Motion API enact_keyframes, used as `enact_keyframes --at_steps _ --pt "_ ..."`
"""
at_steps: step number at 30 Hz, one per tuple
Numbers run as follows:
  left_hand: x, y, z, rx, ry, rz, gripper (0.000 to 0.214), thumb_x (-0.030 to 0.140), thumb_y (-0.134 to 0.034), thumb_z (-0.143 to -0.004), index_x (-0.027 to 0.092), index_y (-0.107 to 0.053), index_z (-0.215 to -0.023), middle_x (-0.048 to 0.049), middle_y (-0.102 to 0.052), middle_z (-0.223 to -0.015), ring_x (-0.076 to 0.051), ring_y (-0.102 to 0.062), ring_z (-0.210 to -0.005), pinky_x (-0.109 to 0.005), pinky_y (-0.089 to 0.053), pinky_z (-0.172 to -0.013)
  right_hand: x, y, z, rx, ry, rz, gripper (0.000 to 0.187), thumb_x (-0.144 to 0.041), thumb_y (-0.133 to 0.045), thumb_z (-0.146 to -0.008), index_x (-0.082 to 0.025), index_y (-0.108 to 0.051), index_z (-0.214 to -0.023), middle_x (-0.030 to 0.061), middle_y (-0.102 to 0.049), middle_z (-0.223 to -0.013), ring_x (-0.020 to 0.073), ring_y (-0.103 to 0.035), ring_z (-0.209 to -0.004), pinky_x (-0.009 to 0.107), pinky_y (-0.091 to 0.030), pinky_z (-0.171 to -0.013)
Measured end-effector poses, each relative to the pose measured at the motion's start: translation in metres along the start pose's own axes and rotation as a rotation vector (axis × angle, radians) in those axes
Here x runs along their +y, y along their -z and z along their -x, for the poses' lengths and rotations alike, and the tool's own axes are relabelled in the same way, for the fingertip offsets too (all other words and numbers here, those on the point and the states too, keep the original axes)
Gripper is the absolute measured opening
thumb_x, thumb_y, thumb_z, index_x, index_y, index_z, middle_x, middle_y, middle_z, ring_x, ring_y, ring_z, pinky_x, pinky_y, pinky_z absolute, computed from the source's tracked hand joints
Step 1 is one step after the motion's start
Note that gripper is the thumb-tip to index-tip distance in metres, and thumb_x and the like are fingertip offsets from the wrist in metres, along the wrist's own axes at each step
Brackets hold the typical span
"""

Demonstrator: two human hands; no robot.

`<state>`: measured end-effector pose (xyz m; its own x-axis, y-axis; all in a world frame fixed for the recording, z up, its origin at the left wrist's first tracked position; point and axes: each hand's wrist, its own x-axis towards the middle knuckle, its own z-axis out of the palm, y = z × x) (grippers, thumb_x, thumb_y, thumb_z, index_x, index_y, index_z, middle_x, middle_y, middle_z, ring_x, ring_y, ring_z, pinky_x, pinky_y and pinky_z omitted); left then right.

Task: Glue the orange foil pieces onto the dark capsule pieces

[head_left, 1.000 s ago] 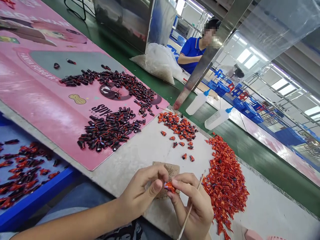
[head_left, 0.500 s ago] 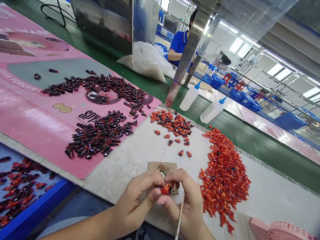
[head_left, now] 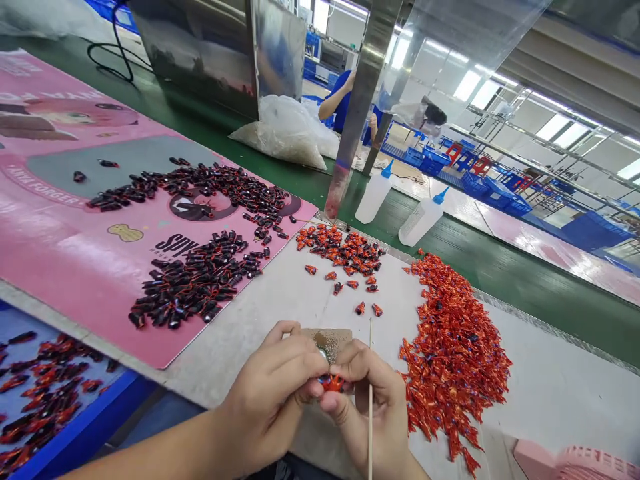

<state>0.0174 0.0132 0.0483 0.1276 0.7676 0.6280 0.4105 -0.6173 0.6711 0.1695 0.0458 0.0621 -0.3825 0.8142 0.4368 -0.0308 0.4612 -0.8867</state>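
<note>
My left hand (head_left: 273,383) and my right hand (head_left: 375,393) meet at the bottom middle, fingertips pinching a small red plastic piece (head_left: 333,383) between them. Fingers cover most of this piece, so its full shape is hidden. A thin wooden stick (head_left: 371,427) is tucked in my right hand and points up the table. Just beyond my fingertips lies a brown cardboard block (head_left: 337,339) with a speckled top; a round whitish object on it is partly covered by my hands. A large heap of red pieces (head_left: 450,347) spreads to the right of my right hand.
Red-and-black pieces (head_left: 345,250) lie ahead, and black pieces (head_left: 200,280) cover part of a pink mat (head_left: 95,280). Two bottles (head_left: 373,198) with blue tips stand beyond. A blue tray (head_left: 100,407) sits lower left, a pink fan (head_left: 585,460) lower right. A person works behind a metal post (head_left: 357,107).
Both hands still pinch the red piece. My left fingers have shifted over it and the stick has turned more upright. The view has moved slightly. The person behind has raised an arm.
</note>
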Motion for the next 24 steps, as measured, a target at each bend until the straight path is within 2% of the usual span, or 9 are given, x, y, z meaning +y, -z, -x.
enact_keyframes --at_steps 3,6,8,11,13,16,18,20,24 --pt "-0.014 0.006 -0.016 -0.113 0.04 -0.11 0.019 0.013 -0.044 -0.091 0.021 -0.059 -0.085 -0.0026 -0.067 -0.07 -0.019 -0.059 -0.064 -0.035 -0.04 -0.074 0.009 0.007 -0.006 0.036 -0.014 0.096 0.023 -0.041 -0.068 -0.088 -0.019 -0.063 -0.084 -0.0015 -0.057 -0.067 0.0107 -0.051 -0.057 0.021 -0.044 -0.052" --pt "-0.039 0.004 -0.038 -0.319 0.255 -0.34 0.024 0.018 -0.04 -0.094 0.019 -0.06 -0.079 -0.0055 -0.07 -0.075 -0.022 -0.063 -0.07 -0.034 -0.04 -0.071 0.02 0.021 -0.013 0.141 -0.02 0.214 0.024 -0.034 -0.066 -0.089 -0.018 -0.066 -0.107 0.0016 -0.064 -0.077 0.0123 -0.057 -0.065 0.023 -0.049 -0.059" --pt "-0.057 -0.002 -0.054 -0.43 0.369 -0.511 0.025 0.019 -0.041 -0.095 0.017 -0.06 -0.078 -0.0074 -0.071 -0.076 -0.023 -0.064 -0.071 -0.035 -0.04 -0.073 0.027 0.03 -0.017 0.218 -0.062 0.239 0.027 -0.034 -0.061 -0.092 -0.016 -0.065 -0.112 0.0029 -0.065 -0.079 0.0134 -0.059 -0.068 0.024 -0.05 -0.062" --pt "-0.077 -0.009 -0.076 -0.471 0.358 -0.632 0.025 0.019 -0.046 -0.095 0.015 -0.062 -0.077 -0.0114 -0.072 -0.08 -0.027 -0.067 -0.078 -0.038 -0.039 -0.078 0.036 0.037 -0.021 0.301 -0.099 0.258 0.029 -0.04 -0.06 -0.092 -0.015 -0.068 -0.105 0.0029 -0.064 -0.075 0.0146 -0.061 -0.068 0.026 -0.05 -0.062" --pt "-0.083 -0.006 -0.087 -0.497 0.325 -0.7 0.019 0.024 -0.054 -0.094 0.015 -0.064 -0.081 -0.0131 -0.073 -0.089 -0.029 -0.067 -0.09 -0.039 -0.038 -0.085 0.04 0.037 -0.023 0.311 -0.101 0.239 0.035 -0.046 -0.057 -0.093 -0.014 -0.068 -0.103 0.0024 -0.063 -0.071 0.0148 -0.06 -0.066 0.026 -0.048 -0.061" --pt "-0.087 0.015 -0.099 -0.515 0.334 -0.822 0.017 0.028 -0.057 -0.093 0.015 -0.067 -0.09 -0.0152 -0.072 -0.101 -0.031 -0.065 -0.101 -0.039 -0.039 -0.089 0.045 0.034 -0.023 0.301 -0.138 0.13 0.044 -0.052 -0.04 -0.099 -0.015 -0.062 -0.108 -0.0002 -0.059 -0.064 0.0145 -0.056 -0.06 0.028 -0.045 -0.058" --pt "-0.093 0.034 -0.102 -0.504 0.413 -0.938 0.019 0.024 -0.053 -0.095 0.012 -0.067 -0.095 -0.0188 -0.072 -0.102 -0.033 -0.066 -0.1 -0.042 -0.041 -0.088 0.046 0.032 -0.022 0.291 -0.164 0.06 0.046 -0.052 -0.033 -0.101 -0.016 -0.056 -0.116 -0.0011 -0.058 -0.066 0.0152 -0.054 -0.061 0.029 -0.045 -0.061" --pt "-0.102 0.049 -0.102 -0.504 0.514 -1.052 0.017 0.019 -0.055 -0.093 0.008 -0.067 -0.096 -0.0206 -0.072 -0.099 -0.035 -0.067 -0.097 -0.046 -0.043 -0.087 0.046 0.032 -0.02 0.271 -0.178 0.033 0.04 -0.05 -0.037 -0.099 -0.019 -0.053 -0.117 -0.0001 -0.058 -0.073 0.016 -0.053 -0.067 0.031 -0.045 -0.064" --pt "-0.116 0.058 -0.092 -0.559 0.608 -1.164 0.018 0.024 -0.06 -0.094 0.011 -0.066 -0.104 -0.0106 -0.071 -0.103 -0.026 -0.067 -0.097 -0.046 -0.048 -0.09 0.046 0.03 -0.017 0.322 -0.194 0.038 0.019 -0.038 -0.048 -0.092 -0.021 -0.056 -0.096 0.0011 -0.055 -0.079 0.017 -0.051 -0.072 0.031 -0.043 -0.067"
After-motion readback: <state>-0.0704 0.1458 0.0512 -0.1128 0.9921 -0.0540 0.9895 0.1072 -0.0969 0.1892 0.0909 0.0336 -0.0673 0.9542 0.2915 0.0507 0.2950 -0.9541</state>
